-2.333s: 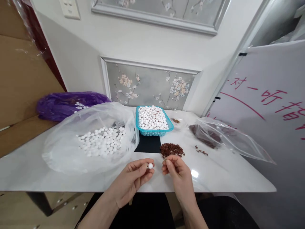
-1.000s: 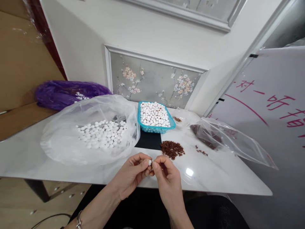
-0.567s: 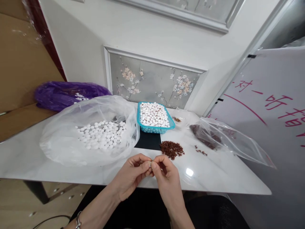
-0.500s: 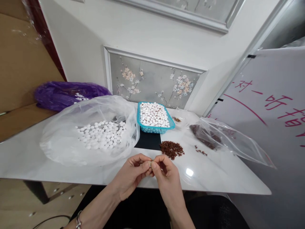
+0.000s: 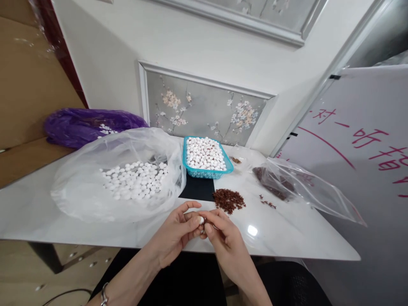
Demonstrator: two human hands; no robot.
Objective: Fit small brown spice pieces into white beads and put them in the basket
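Note:
Pinched between the thumb and fingers of my left hand (image 5: 178, 229) is a small white ball (image 5: 201, 220). My right hand (image 5: 225, 236) meets it just above the table's front edge, fingers curled and thumb drawn in beside the ball. A tiny dark brown bit shows at those fingertips, too small to name with certainty. Just beyond my right hand lies a pile of small reddish-brown star-shaped pieces (image 5: 228, 200). Behind the pile, a blue plastic basket (image 5: 208, 173) is heaped with white balls, some with brown specks.
A clear plastic bag of white balls (image 5: 137, 180) spreads over the left side of the white table (image 5: 302, 238). Behind it rests a purple bag (image 5: 76, 125). To the right are a clear bag of brown material (image 5: 274, 182) and a few loose brown pieces (image 5: 267, 202).
My fingertips have shifted apart a little, and the white ball now shows in my left hand. My right hand has turned slightly and its fingers reach over the ball's side.

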